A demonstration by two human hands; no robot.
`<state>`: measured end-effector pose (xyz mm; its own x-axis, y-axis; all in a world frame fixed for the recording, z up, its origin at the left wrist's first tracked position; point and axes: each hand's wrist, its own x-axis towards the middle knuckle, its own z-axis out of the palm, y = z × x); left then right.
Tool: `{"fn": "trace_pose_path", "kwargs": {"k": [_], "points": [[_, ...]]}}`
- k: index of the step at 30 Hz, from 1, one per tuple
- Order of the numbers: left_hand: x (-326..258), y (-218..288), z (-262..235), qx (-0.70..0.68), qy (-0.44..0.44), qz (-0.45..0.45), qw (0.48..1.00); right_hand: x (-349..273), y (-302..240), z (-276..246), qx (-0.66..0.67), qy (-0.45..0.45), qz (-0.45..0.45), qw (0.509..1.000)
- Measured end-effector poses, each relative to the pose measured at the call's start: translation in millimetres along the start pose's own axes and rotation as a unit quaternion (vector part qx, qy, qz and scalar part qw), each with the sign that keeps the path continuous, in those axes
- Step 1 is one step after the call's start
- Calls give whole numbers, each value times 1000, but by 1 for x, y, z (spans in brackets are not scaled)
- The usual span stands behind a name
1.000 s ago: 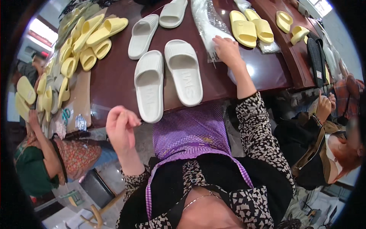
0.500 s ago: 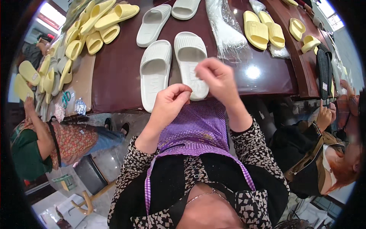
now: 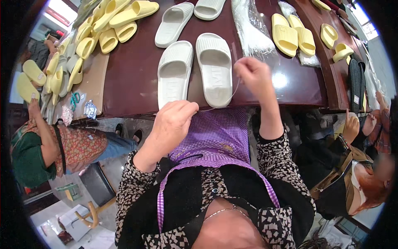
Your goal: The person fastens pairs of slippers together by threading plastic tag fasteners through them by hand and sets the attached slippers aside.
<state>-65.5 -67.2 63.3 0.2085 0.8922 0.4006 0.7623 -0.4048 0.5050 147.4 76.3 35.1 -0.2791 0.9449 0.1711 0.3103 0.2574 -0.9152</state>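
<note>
left hand (image 3: pixel 176 118): pinched shut on one end of thin clear strand (image 3: pixel 232 94), at table (image 3: pixel 132 79) edge | right hand (image 3: pixel 253 74): fingertips pinching other end, raised over table | strand sags between both hands, just in front of 2 white slippers (image 3: pixel 195 70) | yellow slippers (image 3: pixel 103 29) far left

Both hands, left hand (image 3: pixel 172 120) and right hand (image 3: pixel 253 74), pinch a thin clear strand (image 3: pixel 230 97) before white slippers (image 3: pixel 195 70).

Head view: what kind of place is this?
Probably a small footwear packing workshop: a heap of yellow slippers, a white slipper pair and clear plastic bags cover the long table, with co-workers alongside.
</note>
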Motion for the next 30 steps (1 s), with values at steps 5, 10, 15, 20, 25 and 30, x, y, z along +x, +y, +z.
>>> {"fn": "trace_pose_path", "kwargs": {"k": [5, 10, 15, 20, 25, 30], "points": [[-3, -4, 14, -75, -76, 23, 994, 0, 28, 34, -266, -34, -102, 958], [9, -19, 26, -114, -109, 16, 987, 17, 31, 50, -343, -46, -66, 936], [28, -61, 43, -39, -34, -52, 997, 31, 36, 62, -284, -3, -90, 955], [42, -81, 58, -23, 22, -87, 996, 18, 30, 56, -199, 24, -164, 966], [40, -89, 59, 9, 47, -115, 992, 7, 33, 52, -202, 46, -200, 958], [34, -92, 61, 38, 53, -142, 988, 5, 33, 48, -203, 60, -205, 956]]}}
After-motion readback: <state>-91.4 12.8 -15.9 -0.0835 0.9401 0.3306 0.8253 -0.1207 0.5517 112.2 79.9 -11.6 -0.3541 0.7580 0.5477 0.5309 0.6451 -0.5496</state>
